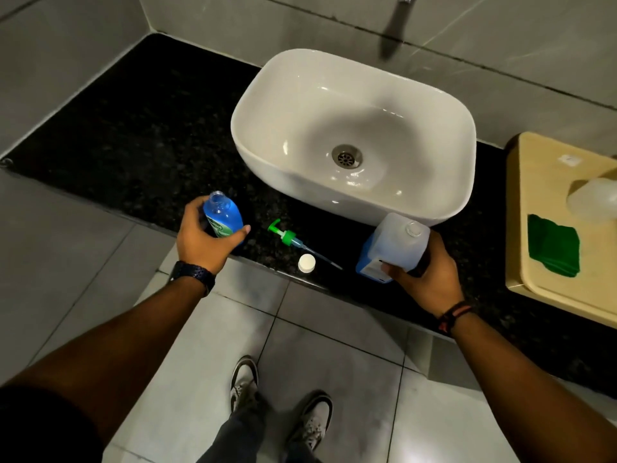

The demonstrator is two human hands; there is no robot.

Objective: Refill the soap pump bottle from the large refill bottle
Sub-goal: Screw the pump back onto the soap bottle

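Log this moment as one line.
left hand: holds open soap bottle | right hand: holds uncapped refill bottle | pump, cap: on counter | pour: not started

Blue soap bottle (223, 215) open, upright; refill bottle (394, 243) uncapped.

blue soap bottle (223, 213), green pump (287, 236), white sink (354, 135)
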